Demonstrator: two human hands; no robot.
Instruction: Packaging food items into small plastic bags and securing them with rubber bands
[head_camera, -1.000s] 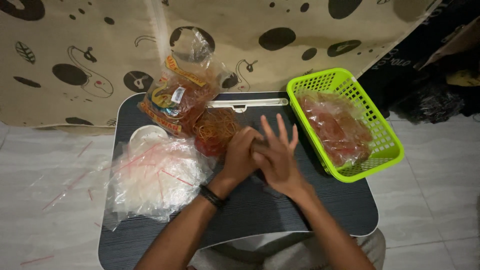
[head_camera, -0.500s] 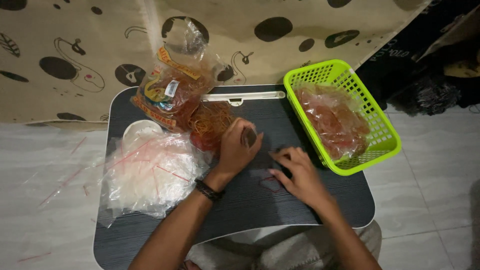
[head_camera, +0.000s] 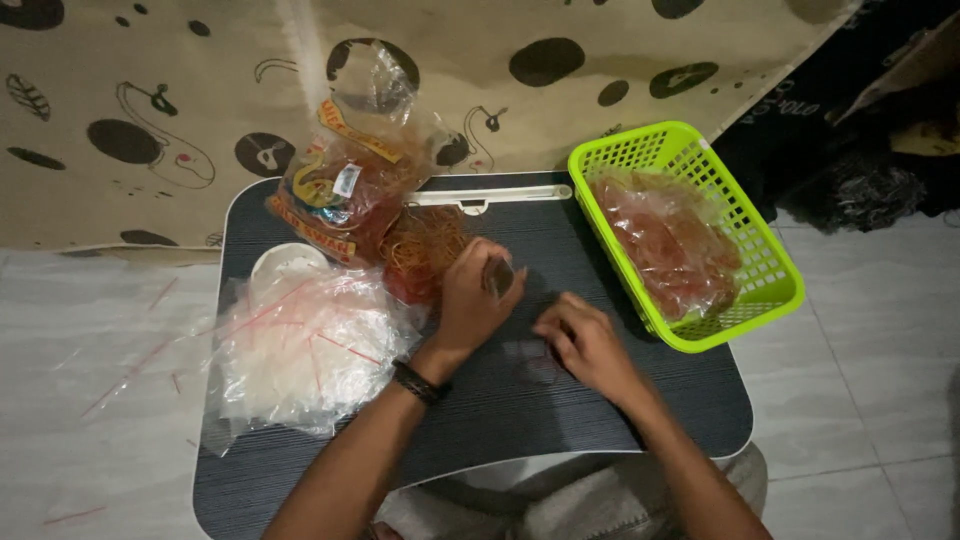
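Fingers (head_camera: 497, 283) of the left hand (head_camera: 470, 300) were curled around one small dark piece, at the middle of the worktop (head_camera: 500, 410), just beside one heap of orange rubber bands (head_camera: 420, 255). Those of the right hand (head_camera: 585, 340) were bent down and pinched near the worktop's centre; what they held I could not tell. One printed bag (head_camera: 345, 195) sat at the far-left edge, one pile of clear plastic bags (head_camera: 305, 345) with one white cup (head_camera: 285, 265) at the left. One green basket (head_camera: 745, 230) holding filled packets occupied the far-right corner.
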